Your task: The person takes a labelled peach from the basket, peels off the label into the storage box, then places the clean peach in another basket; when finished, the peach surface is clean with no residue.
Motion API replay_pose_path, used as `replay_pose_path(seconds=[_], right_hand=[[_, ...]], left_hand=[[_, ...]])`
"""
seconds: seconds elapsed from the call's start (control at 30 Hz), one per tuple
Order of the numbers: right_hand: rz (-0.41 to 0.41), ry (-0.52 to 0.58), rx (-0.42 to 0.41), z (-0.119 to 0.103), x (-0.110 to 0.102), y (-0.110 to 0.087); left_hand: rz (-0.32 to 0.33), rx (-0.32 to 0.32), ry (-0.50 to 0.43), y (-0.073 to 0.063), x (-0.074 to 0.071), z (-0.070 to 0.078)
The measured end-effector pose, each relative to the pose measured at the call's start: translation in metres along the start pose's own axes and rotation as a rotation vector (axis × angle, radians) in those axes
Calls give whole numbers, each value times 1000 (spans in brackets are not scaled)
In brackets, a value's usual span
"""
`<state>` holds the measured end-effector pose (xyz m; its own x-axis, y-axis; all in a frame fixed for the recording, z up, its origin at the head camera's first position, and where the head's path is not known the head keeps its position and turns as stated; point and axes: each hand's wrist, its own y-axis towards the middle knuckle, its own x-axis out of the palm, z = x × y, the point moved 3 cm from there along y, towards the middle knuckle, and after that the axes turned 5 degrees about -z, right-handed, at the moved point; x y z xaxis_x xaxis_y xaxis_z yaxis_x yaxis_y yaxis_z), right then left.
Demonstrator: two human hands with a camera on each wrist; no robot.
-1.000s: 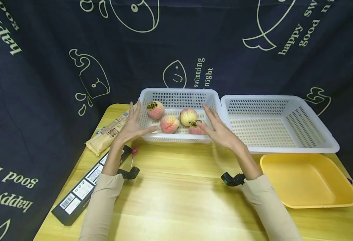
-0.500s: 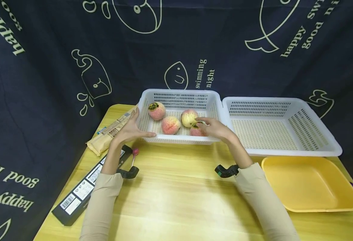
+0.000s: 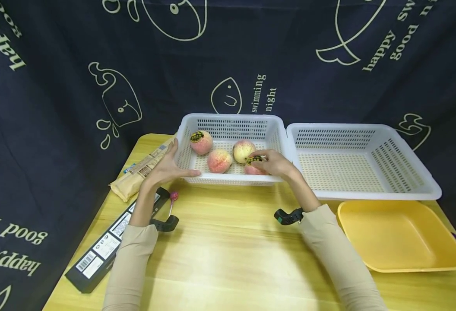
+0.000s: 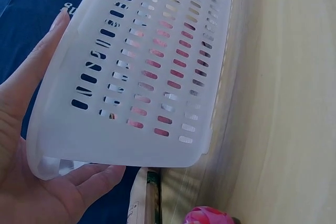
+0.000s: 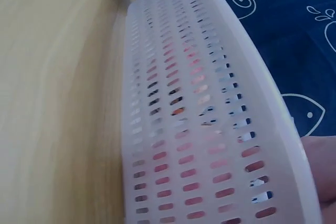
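Observation:
A white perforated plastic basket [image 3: 228, 177] stands at the back of the table with several peaches inside. My left hand [image 3: 165, 170] grips its left front corner. In the left wrist view, thumb and fingers [image 4: 100, 184] lie along the rim and under its end. Reaching over the front rim, my right hand [image 3: 277, 165] has its fingers around the front right peach [image 3: 254, 170], which bears a black sticker. Beside it lie a yellowish peach [image 3: 243, 149], a pink one [image 3: 219, 160] and another stickered one [image 3: 201, 142]. In the right wrist view the basket wall [image 5: 210, 129] hides most of that hand.
To the right, a second white basket [image 3: 375, 195] stands against the first, with a yellow basin [image 3: 395, 237] in front. At left are a tan packet [image 3: 134, 179], a long black box [image 3: 103, 246] and a pink lollipop [image 3: 174, 196]. A dark printed cloth [image 3: 290, 56] hangs behind.
My right hand has moved left and down from beside the basket onto the front right peach. The left hand has closed in on the basket's left corner.

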<state>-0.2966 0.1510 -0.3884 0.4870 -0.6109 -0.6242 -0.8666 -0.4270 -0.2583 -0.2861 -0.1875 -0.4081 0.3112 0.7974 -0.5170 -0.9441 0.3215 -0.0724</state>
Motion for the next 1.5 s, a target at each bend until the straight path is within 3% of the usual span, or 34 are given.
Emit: replay_pose_path(seconds=[0.17,0.37,0.57,0.63,0.77,0.9,1.0,1.33,1.43,1.5], right_hand=[[48,-29,-57,-3,-1,-1],[108,26,-96,-8,-7,-13],[294,54,-274,-38,-18,-62],[288,108,-340,-46,-12,-83],[180,134,-421,-41,20,-112],[107,66,-368,-14,58,-119],[93,81,-310,3,76,-118],[92,126,-272,16,91,-117],[89,164,-259,18,91,-117],[93,195,-248,20,91,-118]], left_hand=[[21,40,-24,-2,-2,2],[27,39,-18,-4,-2,3],[30,29,-6,-4,-3,3],[29,26,-12,-4,-4,2],[22,14,-26,-2,-5,0],[15,19,-38,1,-6,1],[13,20,-42,2,-7,0],[23,9,-17,-4,-6,2],[108,14,113,-15,-6,16],[212,92,188,-29,-6,37]])
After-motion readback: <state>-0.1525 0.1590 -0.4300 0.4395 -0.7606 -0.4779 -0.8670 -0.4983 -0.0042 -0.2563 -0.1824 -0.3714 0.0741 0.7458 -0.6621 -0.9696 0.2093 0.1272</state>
